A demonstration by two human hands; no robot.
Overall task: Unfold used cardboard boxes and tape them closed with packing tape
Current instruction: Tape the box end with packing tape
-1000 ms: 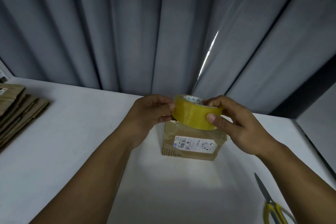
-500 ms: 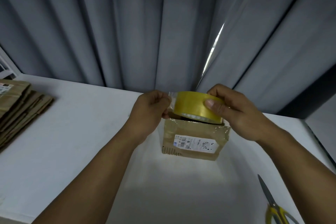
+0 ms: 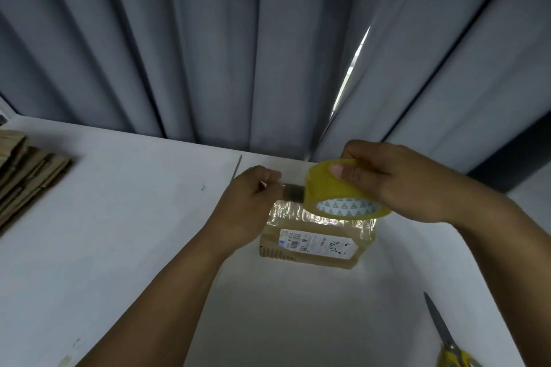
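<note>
A small brown cardboard box [image 3: 316, 243] with a white shipping label stands on the white table [image 3: 119, 217], its top glossy with clear tape. Just above the box's right side, my right hand [image 3: 384, 176] grips a yellow roll of packing tape [image 3: 343, 191], thumb on its outer face. My left hand [image 3: 253, 199] pinches the free end of the tape at the box's upper left. A short clear strip [image 3: 293, 191] stretches between that hand and the roll.
Flattened cardboard boxes [image 3: 26, 167] are stacked at the table's far left edge. Yellow-handled scissors [image 3: 447, 340] lie at the bottom right. Grey curtains [image 3: 238, 39] hang right behind the table, with a narrow bright gap.
My right hand has drawn the roll to the right and tilted it, pulling a strip of tape out from my left hand's pinch. The view has shifted slightly.
</note>
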